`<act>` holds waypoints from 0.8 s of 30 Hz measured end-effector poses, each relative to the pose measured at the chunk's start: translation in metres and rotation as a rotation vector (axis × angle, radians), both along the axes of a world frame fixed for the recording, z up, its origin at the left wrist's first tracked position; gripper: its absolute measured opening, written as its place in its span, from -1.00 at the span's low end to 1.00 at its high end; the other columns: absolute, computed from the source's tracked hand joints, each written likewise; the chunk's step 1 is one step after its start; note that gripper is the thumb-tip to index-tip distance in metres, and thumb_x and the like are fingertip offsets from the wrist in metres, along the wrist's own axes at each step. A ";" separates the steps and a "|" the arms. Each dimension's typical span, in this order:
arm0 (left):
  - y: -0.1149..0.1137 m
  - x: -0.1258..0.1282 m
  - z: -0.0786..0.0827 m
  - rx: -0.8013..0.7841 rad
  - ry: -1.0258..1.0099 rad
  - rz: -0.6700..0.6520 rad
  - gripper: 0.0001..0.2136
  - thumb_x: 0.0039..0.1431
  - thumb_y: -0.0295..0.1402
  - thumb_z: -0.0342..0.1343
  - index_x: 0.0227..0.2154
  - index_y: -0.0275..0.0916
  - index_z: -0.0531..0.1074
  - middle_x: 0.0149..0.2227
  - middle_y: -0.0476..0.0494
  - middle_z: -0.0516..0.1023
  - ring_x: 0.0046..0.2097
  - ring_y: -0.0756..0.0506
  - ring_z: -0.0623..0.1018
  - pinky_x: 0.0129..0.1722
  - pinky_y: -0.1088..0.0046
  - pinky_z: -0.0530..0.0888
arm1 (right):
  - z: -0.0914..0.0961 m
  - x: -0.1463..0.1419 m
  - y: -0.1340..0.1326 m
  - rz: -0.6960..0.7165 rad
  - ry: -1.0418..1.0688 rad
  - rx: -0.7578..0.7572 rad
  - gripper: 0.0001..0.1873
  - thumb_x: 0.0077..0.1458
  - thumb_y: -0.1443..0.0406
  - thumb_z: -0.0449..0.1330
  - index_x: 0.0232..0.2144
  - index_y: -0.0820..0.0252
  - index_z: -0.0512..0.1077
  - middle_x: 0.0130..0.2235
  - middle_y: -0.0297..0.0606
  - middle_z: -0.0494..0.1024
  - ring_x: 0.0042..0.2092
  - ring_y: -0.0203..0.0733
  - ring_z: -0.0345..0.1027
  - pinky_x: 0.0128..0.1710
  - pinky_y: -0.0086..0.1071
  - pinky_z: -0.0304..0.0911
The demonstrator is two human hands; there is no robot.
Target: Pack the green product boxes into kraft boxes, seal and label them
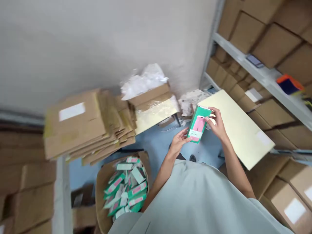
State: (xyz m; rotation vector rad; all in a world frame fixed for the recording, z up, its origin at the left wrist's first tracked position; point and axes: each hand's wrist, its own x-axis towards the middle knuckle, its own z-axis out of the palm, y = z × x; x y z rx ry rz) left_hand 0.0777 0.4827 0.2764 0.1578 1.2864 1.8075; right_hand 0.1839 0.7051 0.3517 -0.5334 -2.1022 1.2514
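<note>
Between my two hands is a green product box (197, 127) with a pink picture on its front, tilted in front of my body. My left hand (179, 140) grips its lower left edge, thumb on the front face. At the upper right, my right hand (216, 123) holds the box's top end with thumb and fingers. Below and to the left, a large open carton (103, 185) holds many similar green and pink boxes (126, 187), piled loosely.
A stack of flattened cardboard (78, 130) lies at left. A cream table (153, 115) bears a carton (152, 96) with white plastic wrap (145, 79). Another cream tabletop (241, 130) stands at right, beside shelves (246, 63) of brown boxes. More cartons (34, 191) stand lower left.
</note>
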 end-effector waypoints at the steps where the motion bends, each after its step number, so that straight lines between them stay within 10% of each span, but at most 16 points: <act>1: 0.025 0.009 0.004 0.006 -0.012 -0.078 -0.21 -0.19 -0.28 0.71 0.21 -0.19 0.67 0.13 -0.27 0.74 0.02 -0.17 0.70 0.05 0.32 0.61 | 0.000 0.021 0.018 -0.072 0.018 -0.031 -0.42 0.34 -0.15 0.33 0.25 -0.11 0.42 0.30 -0.11 0.42 0.27 0.07 0.47 0.21 -0.03 0.56; 10: 0.196 0.034 0.018 -0.077 -0.058 -0.645 -0.29 0.05 -0.13 0.63 0.27 -0.18 0.63 0.24 -0.33 0.70 0.16 -0.33 0.73 0.16 0.13 0.67 | -0.018 0.112 0.126 -0.571 0.071 -0.290 -0.37 0.26 -0.18 0.31 0.21 -0.07 0.35 0.28 -0.09 0.51 0.03 0.02 0.59 0.00 -0.08 0.63; 24: 0.367 -0.020 0.005 -0.072 0.231 -0.919 0.10 -0.10 -0.30 0.66 0.53 -0.18 0.31 0.21 -0.36 0.65 0.05 -0.25 0.75 0.23 0.08 0.69 | -0.043 0.081 0.251 -1.030 0.054 -0.385 -0.32 0.23 -0.19 0.30 0.20 0.05 0.37 0.30 0.02 0.51 0.05 -0.03 0.60 -0.04 -0.16 0.60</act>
